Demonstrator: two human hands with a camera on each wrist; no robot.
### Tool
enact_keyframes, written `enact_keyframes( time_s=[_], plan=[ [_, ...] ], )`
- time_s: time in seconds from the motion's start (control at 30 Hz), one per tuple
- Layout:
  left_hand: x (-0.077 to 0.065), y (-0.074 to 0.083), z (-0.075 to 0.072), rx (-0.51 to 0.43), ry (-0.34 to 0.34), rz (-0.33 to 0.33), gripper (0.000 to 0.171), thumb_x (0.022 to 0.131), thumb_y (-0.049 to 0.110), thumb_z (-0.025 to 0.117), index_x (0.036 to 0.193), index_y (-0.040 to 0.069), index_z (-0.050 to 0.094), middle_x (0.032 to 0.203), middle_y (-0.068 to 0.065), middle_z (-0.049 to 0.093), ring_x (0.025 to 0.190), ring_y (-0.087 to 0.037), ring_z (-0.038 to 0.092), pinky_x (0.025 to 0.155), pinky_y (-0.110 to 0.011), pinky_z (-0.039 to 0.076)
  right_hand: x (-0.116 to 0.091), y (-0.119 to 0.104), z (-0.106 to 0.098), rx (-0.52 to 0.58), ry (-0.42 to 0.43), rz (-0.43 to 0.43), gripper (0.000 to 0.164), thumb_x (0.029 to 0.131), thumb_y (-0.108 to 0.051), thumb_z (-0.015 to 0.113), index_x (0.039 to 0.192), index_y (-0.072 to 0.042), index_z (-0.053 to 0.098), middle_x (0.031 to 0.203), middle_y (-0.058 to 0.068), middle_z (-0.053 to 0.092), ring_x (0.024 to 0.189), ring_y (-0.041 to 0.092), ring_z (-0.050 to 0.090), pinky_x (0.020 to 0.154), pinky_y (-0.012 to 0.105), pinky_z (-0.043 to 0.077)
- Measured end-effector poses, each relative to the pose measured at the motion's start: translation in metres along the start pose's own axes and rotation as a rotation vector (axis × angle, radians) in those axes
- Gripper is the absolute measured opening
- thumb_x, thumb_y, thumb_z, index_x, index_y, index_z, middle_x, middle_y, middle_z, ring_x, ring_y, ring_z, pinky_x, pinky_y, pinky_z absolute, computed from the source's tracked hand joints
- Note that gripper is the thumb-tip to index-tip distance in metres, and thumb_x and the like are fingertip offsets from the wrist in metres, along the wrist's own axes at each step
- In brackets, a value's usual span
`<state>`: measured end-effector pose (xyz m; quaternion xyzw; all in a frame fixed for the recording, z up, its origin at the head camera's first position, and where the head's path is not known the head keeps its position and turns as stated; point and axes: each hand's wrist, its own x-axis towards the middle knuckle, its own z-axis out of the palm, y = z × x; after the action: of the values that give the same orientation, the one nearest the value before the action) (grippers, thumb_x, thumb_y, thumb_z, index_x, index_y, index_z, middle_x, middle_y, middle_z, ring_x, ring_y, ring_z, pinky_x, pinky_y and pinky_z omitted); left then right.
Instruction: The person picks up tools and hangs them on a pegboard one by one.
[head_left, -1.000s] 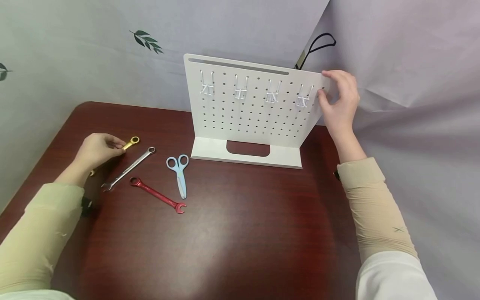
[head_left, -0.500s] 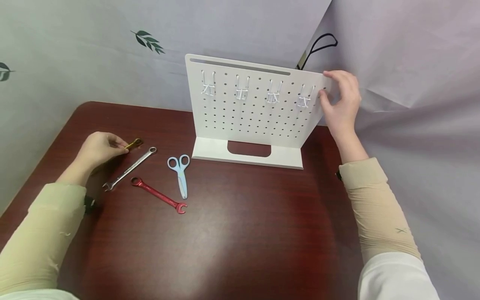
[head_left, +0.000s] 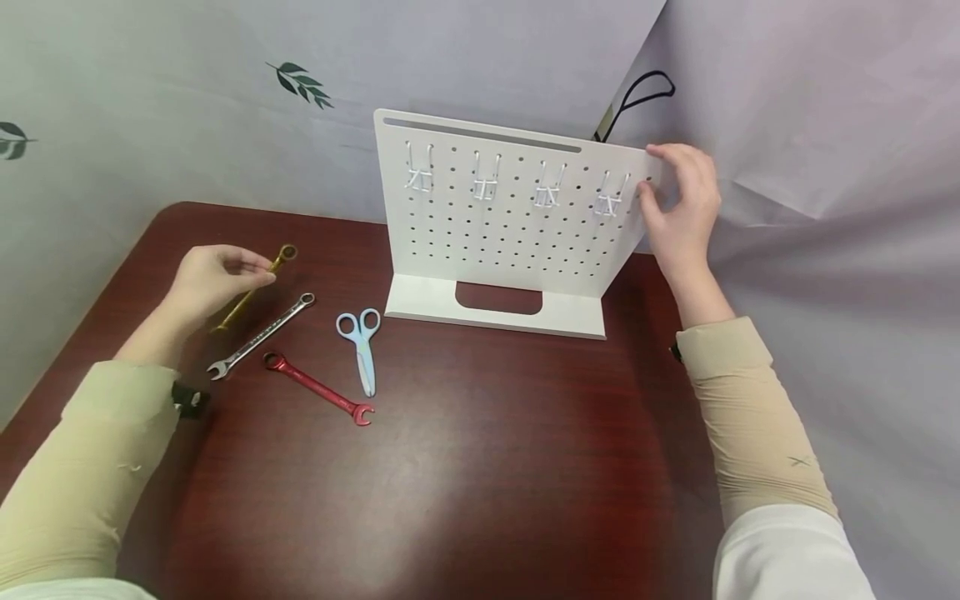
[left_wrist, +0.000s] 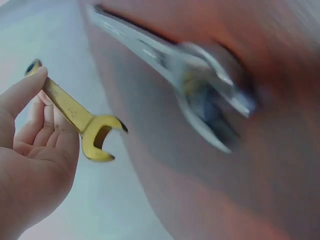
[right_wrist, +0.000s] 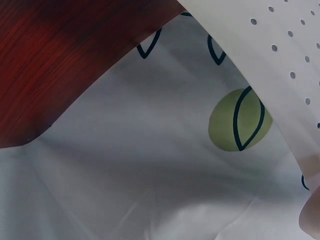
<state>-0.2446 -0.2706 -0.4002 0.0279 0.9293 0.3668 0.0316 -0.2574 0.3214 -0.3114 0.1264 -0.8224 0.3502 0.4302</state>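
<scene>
My left hand pinches a gold combination wrench between thumb and fingers near its ring end. The wrench's open jaw end points back toward the wrist camera. Just right of it on the table lies a silver wrench, blurred in the left wrist view. My right hand grips the upper right corner of a white pegboard, thumb on the front face and fingers over the edge. The board stands upright on its base, with several white wire hooks in a row near the top.
A red wrench and light blue scissors lie on the dark red table, left of and in front of the pegboard. Behind hangs a pale curtain with leaf prints. A black loop shows behind the board.
My left hand has raised the gold wrench off the table and moved slightly right and away from me. My right hand keeps its hold on the pegboard corner.
</scene>
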Motion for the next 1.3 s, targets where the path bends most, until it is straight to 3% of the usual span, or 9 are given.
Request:
enact_keyframes(
  time_s=[0.13, 0.23, 0.4, 0.5, 0.83, 1.03, 1.2, 1.3],
  plan=[
    [0.001, 0.024, 0.005, -0.088, 0.010, 0.015, 0.032, 0.095, 0.019, 0.081, 0.115, -0.006, 0.075, 0.070, 0.038, 0.062, 0.070, 0.018, 0.062, 0.063, -0.009, 0.049, 0.000, 0.000, 0.000, -0.002, -0.002, 0.002, 0.034, 0.089, 0.008, 0.073, 0.122, -0.002, 0.076, 0.124, 0.017, 0.075, 0.126, 0.035, 0.063, 0.115, 0.037, 0.043],
    [0.001, 0.042, 0.011, -0.152, 0.010, 0.028, 0.028, 0.095, 0.017, 0.082, 0.114, -0.003, 0.076, 0.072, 0.036, 0.064, 0.072, 0.016, 0.064, 0.065, -0.008, 0.051, 0.000, 0.000, -0.001, -0.005, -0.004, 0.003, 0.034, 0.089, 0.008, 0.073, 0.122, -0.002, 0.076, 0.125, 0.017, 0.075, 0.126, 0.035, 0.062, 0.116, 0.037, 0.043],
    [0.002, 0.071, 0.019, -0.264, 0.015, 0.055, 0.009, 0.095, 0.014, 0.082, 0.102, 0.013, 0.079, 0.076, 0.030, 0.067, 0.076, 0.011, 0.067, 0.068, -0.010, 0.053, -0.001, 0.001, -0.001, -0.007, -0.003, 0.005, 0.035, 0.089, 0.008, 0.073, 0.122, -0.002, 0.076, 0.125, 0.017, 0.075, 0.126, 0.035, 0.062, 0.115, 0.038, 0.043],
    [0.002, 0.088, 0.025, -0.315, 0.016, 0.074, 0.008, 0.094, 0.012, 0.082, 0.098, 0.018, 0.079, 0.078, 0.028, 0.069, 0.076, 0.009, 0.068, 0.068, -0.011, 0.053, -0.001, 0.001, 0.000, -0.004, -0.006, 0.007, 0.035, 0.089, 0.008, 0.073, 0.122, -0.003, 0.076, 0.125, 0.016, 0.074, 0.126, 0.034, 0.062, 0.115, 0.038, 0.043],
    [0.000, 0.140, 0.046, -0.447, -0.027, 0.130, 0.011, 0.092, 0.009, 0.084, 0.102, 0.010, 0.080, 0.082, 0.022, 0.072, 0.078, 0.004, 0.071, 0.070, -0.013, 0.055, 0.000, 0.001, -0.002, -0.001, -0.014, 0.002, 0.035, 0.089, 0.009, 0.073, 0.123, -0.002, 0.076, 0.125, 0.016, 0.075, 0.127, 0.034, 0.062, 0.116, 0.037, 0.043],
    [0.004, 0.159, 0.057, -0.591, 0.006, 0.185, 0.013, 0.091, 0.002, 0.081, 0.094, 0.015, 0.082, 0.082, 0.018, 0.075, 0.078, 0.001, 0.073, 0.071, -0.014, 0.057, -0.001, 0.000, -0.002, -0.003, -0.016, 0.006, 0.036, 0.090, 0.009, 0.073, 0.123, -0.002, 0.076, 0.126, 0.016, 0.074, 0.128, 0.033, 0.062, 0.117, 0.037, 0.043],
    [0.010, 0.166, 0.066, -0.767, 0.028, 0.169, 0.021, 0.090, -0.003, 0.080, 0.088, 0.019, 0.082, 0.085, 0.013, 0.077, 0.081, -0.002, 0.074, 0.078, -0.016, 0.057, -0.001, -0.001, -0.002, -0.003, -0.019, 0.010, 0.035, 0.090, 0.009, 0.073, 0.123, -0.002, 0.076, 0.126, 0.016, 0.074, 0.128, 0.033, 0.061, 0.117, 0.037, 0.043],
    [0.013, 0.168, 0.070, -0.816, 0.022, 0.155, 0.023, 0.091, -0.002, 0.079, 0.087, 0.020, 0.081, 0.086, 0.012, 0.076, 0.084, -0.002, 0.074, 0.082, -0.016, 0.056, -0.001, -0.001, -0.002, 0.004, -0.018, 0.011, 0.035, 0.090, 0.009, 0.073, 0.123, -0.003, 0.076, 0.126, 0.016, 0.074, 0.128, 0.033, 0.061, 0.117, 0.037, 0.043]
  ],
)
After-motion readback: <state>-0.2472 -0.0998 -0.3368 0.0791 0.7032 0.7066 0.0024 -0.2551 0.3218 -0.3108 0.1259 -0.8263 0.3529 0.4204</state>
